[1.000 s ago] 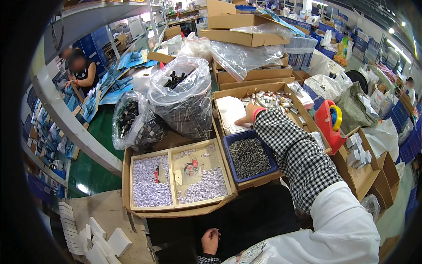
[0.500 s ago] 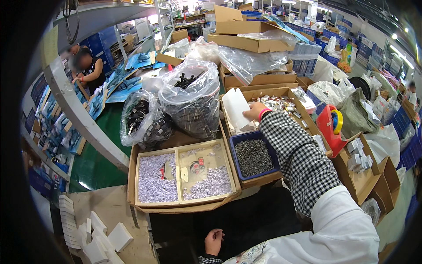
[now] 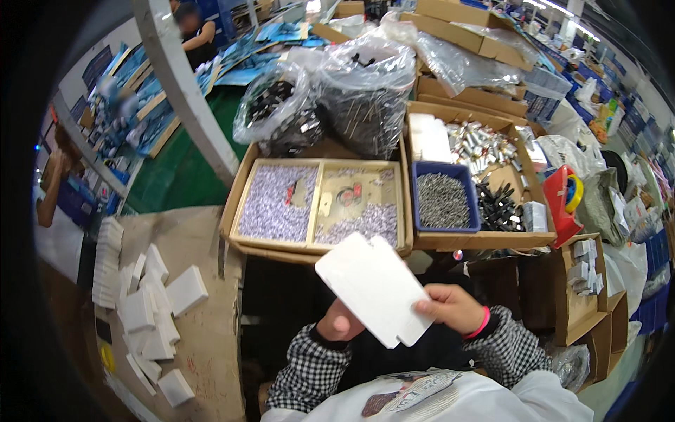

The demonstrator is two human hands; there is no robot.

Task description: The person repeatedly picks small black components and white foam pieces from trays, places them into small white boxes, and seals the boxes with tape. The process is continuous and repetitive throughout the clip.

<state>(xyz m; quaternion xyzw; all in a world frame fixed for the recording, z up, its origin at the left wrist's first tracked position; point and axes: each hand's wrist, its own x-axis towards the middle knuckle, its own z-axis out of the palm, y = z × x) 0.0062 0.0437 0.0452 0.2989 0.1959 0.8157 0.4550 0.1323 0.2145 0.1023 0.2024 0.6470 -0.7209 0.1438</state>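
Observation:
A flat white folded carton with notched ends tilts in front of me, over my lap. My right hand grips its right edge, thumb on the upper face and fingers underneath. My left hand is at the carton's lower left edge, with the thumb showing and the fingers hidden behind the carton; whether it grips is not visible. Past the carton stands a divided wooden tray of small pale purple pieces. Right of that is a blue bin of small dark metal parts.
More white flat cartons lie behind the bin, beside small metallic cylinders and black parts. White boxes are piled on cardboard at left. A red tape dispenser stands right. Plastic bags sit behind the tray.
My right hand has come back from the carton stack with a flat white carton, now over my lap. My left hand has risen to meet it. The view has shifted right.

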